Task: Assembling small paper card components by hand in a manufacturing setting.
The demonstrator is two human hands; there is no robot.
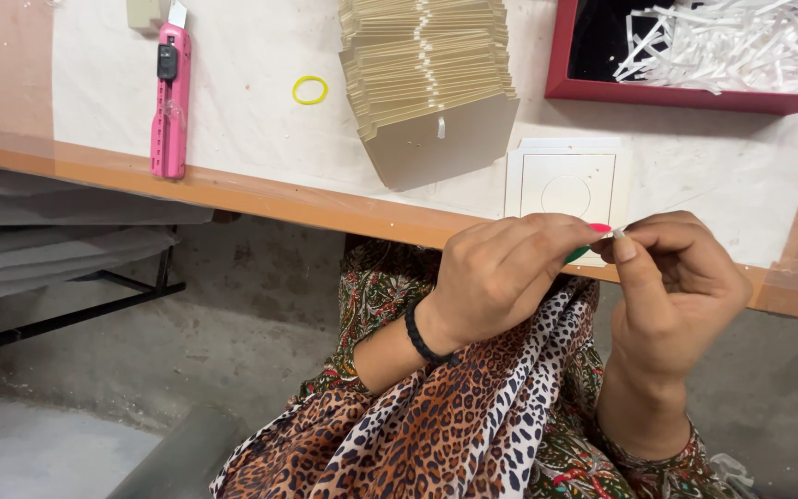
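A white-covered table (233, 102) with a wooden edge runs across the room above a bare concrete floor. Just below its edge, at about four o'clock, the left hand (501, 277) and right hand (676, 277) meet fingertip to fingertip, each grip narrow, pinching a small green-and-red piece (588, 242) between them. At twelve o'clock lies a fanned stack of tan cards (427, 65); at ten, a pink utility knife (170, 102).

A small packing workshop: paper-covered worktable (260, 129), pink plastic utility knife (170, 102), fanned stack of beige card pieces (427, 65), red tray of white shredded paper (741, 42).
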